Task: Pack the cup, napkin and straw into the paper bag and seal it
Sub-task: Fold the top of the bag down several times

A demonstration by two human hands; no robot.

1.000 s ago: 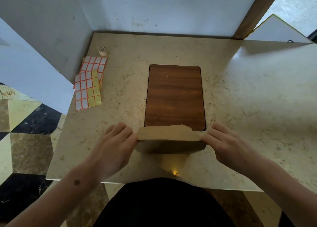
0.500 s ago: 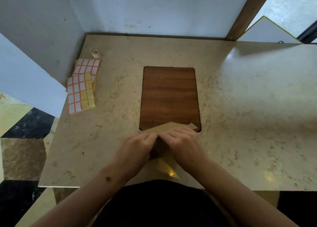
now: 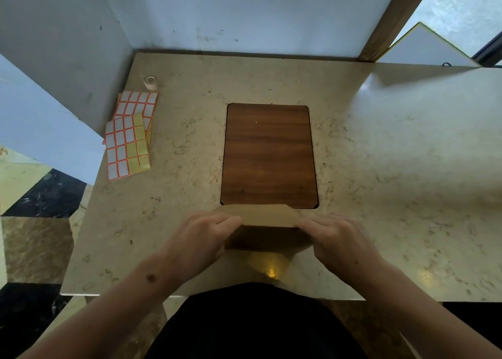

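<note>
Paper bag between both hands' fingers

A pale marbled counter carries it all: a dark wooden board at centre, the folded paper bag at its near edge, label sheets far left, a small tape roll just behind them.

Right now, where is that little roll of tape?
In the head view the roll of tape stands at the table's far left corner, near the wall, just beyond the label sheets.
</note>
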